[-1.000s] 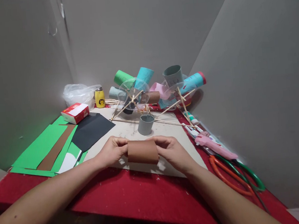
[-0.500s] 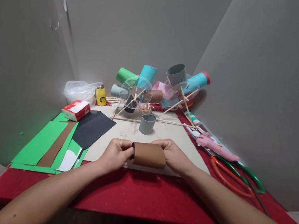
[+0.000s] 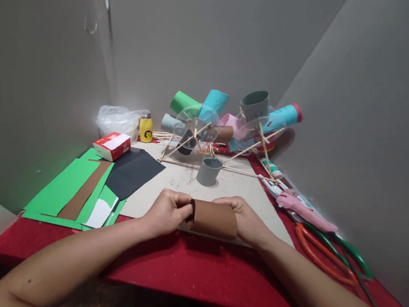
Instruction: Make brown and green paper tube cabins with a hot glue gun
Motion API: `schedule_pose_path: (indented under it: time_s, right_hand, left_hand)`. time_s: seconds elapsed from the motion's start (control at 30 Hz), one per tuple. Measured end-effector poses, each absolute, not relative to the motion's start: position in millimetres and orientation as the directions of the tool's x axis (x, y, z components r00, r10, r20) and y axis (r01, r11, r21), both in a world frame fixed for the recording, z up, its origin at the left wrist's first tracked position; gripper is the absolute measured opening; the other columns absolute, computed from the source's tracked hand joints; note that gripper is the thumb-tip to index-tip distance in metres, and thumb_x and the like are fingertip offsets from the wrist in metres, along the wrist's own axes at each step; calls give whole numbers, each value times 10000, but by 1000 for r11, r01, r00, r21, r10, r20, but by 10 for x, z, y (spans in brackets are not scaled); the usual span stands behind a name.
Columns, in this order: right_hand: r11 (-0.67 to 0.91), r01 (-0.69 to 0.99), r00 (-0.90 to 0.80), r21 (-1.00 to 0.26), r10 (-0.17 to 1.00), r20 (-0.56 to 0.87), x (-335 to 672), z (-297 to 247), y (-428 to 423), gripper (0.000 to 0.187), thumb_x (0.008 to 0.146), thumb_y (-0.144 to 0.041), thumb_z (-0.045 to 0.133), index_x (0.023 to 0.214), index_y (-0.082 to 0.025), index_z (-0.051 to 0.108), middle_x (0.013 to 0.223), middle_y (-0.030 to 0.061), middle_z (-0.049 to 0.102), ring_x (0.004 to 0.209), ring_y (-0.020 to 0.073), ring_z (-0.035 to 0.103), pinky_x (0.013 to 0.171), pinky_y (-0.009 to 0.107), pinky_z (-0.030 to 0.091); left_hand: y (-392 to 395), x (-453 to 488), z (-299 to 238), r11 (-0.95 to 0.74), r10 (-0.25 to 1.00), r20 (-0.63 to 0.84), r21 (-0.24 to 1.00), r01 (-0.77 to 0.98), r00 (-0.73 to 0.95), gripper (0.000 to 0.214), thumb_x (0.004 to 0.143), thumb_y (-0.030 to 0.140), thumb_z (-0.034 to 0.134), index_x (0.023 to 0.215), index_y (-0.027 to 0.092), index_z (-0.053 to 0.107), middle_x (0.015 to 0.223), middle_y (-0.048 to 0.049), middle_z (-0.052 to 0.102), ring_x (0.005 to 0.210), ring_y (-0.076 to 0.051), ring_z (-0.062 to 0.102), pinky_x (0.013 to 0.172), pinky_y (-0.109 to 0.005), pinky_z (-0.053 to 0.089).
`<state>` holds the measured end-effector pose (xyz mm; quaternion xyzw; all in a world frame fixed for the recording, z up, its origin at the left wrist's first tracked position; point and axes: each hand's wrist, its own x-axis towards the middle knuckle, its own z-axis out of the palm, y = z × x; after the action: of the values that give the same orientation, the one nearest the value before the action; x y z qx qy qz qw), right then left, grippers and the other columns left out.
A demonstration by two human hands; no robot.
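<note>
A brown paper tube (image 3: 213, 218) lies crosswise between my two hands, held just above the near edge of a pale board (image 3: 178, 181). My left hand (image 3: 168, 211) pinches its left rim, with fingertips partly inside the opening. My right hand (image 3: 247, 220) grips the right end from behind; most of those fingers are hidden by the tube. A short grey paper tube (image 3: 209, 171) stands on the board beyond my hands. Behind it rises a model of wooden sticks (image 3: 185, 142) with clear plastic discs (image 3: 196, 118) and coloured paper tubes, among them a green one (image 3: 184, 102).
Green sheets (image 3: 63, 186), a brown strip (image 3: 85, 189) and black paper (image 3: 132, 172) lie at the left under a red box (image 3: 112, 146). A plastic bag (image 3: 118, 121) and yellow jar (image 3: 146, 129) stand behind. At right are a pink glue gun (image 3: 306, 210) and orange-handled scissors (image 3: 323, 258).
The view has shifted, so everything sits a little further right. Both hands still hold the brown tube, its right end now tilted slightly lower.
</note>
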<state>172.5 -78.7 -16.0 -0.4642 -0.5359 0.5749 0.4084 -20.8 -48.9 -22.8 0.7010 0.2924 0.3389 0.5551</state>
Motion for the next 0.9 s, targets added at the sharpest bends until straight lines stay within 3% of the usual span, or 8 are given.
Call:
schedule_pose_path:
  time_s: [0.2, 0.37, 0.6, 0.73, 0.9]
  right_hand:
    - [-40, 51, -242, -998, 969, -51, 1748, -163, -788, 176, 619, -292, 746, 610, -123, 700, 519, -9, 566, 472, 87, 429, 449, 201, 349]
    - [70, 72, -181, -995, 982, 56, 1825, -156, -765, 132, 654, -247, 714, 587, -135, 691, 437, -32, 503, 402, 72, 365, 375, 187, 291]
    - [225, 122, -43, -967, 974, 221, 1889, -155, -712, 82, 629, -182, 666, 670, -145, 726, 631, 15, 641, 548, 121, 497, 440, 196, 376]
    - [247, 172, -22, -954, 969, 247, 1900, -162, -685, 106, 632, -175, 622, 656, -137, 719, 556, 0, 603, 471, 104, 454, 401, 196, 354]
    - [274, 183, -30, -944, 961, 273, 1847, -169, -690, 136, 660, -195, 585, 626, -131, 701, 466, -25, 527, 419, 90, 415, 392, 196, 349]
  left_hand:
    - [-458, -185, -188, -121, 796, 127, 991, -50, 592, 154, 682, 124, 497, 543, 120, 562, 505, 34, 519, 481, -58, 440, 490, -161, 350]
    - [-425, -177, -155, -78, 821, 125, 991, -107, 557, 168, 740, 224, 577, 764, 103, 691, 590, 6, 611, 508, -73, 517, 524, -179, 435]
    - [-465, -219, -40, -166, 916, 198, 979, -119, 350, 263, 788, 305, 635, 923, 94, 714, 737, -37, 682, 499, -72, 581, 499, -173, 448]
    - [-533, -227, 21, -91, 863, 160, 982, -164, 479, 359, 816, 410, 635, 975, 96, 704, 601, -13, 652, 494, -87, 601, 512, -172, 462]
    - [-558, -187, -64, 97, 784, 29, 981, -169, 620, 413, 776, 465, 687, 997, 117, 667, 581, -18, 671, 496, -106, 632, 508, -174, 486]
